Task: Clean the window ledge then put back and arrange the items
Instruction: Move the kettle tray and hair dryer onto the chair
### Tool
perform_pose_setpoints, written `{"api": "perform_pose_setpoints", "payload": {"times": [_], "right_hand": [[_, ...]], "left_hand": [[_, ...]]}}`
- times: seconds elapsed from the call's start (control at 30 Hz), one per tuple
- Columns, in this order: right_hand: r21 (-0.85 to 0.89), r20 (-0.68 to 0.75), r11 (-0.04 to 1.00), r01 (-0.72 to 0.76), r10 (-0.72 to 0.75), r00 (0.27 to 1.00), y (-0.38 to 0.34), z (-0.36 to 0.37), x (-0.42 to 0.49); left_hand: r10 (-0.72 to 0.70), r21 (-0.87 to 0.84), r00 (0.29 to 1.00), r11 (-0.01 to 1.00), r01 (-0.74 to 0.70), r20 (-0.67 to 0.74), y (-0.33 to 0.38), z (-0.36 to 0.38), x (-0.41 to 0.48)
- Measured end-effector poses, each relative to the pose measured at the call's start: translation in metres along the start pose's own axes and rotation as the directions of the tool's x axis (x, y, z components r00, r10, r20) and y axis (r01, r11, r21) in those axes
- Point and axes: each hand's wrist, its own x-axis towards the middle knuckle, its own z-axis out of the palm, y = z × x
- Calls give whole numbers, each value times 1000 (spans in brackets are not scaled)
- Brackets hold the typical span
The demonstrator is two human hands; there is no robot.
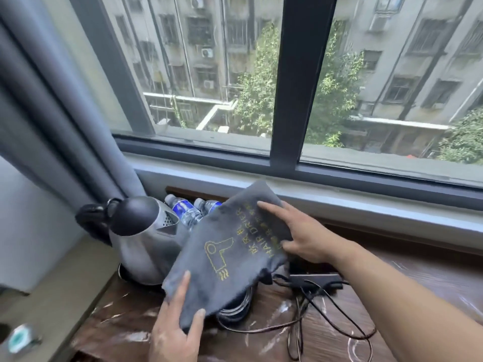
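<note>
A grey hair-dryer bag (230,246) with yellow lettering hangs tilted above the brown wooden ledge (423,280). My left hand (175,327) grips its lower corner between thumb and fingers. Resting on its upper right edge is my right hand (300,233), fingers extended, thumb curling under the edge. A steel electric kettle (141,239) with a black lid stands on the ledge at the left, just behind the bag. Two water bottles (193,209) with blue labels lie behind the kettle, partly hidden by the bag.
Black cables (303,309) lie tangled on the ledge under and right of the bag, by a dark flat device (316,278). A grey curtain (52,121) hangs at the left. The window frame (292,82) rises behind. The ledge shows pale smears.
</note>
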Motion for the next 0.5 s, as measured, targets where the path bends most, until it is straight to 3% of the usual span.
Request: {"api": "perform_pose_setpoints", "payload": {"times": [0.07,0.17,0.27,0.37,0.43,0.5], "right_hand": [[-117,40,993,4,1,999,4,12,27],[-262,20,963,-59,66,998,10,35,51],[-312,-36,945,-101,94,995,10,45,58],[-295,14,954,-54,61,998,6,43,62],[-321,30,947,-18,29,999,3,39,69],[-381,13,924,26,-23,1000,0,38,81]], "left_hand": [[-3,43,997,999,0,83,-9,5,-6],[99,104,979,987,-119,180,-15,-2,-10],[202,155,978,966,-208,58,-8,-23,-3],[347,223,931,922,-316,-114,-1,-35,21],[506,271,862,829,-489,8,-3,-30,43],[596,271,758,709,-651,264,-9,-14,60]]}}
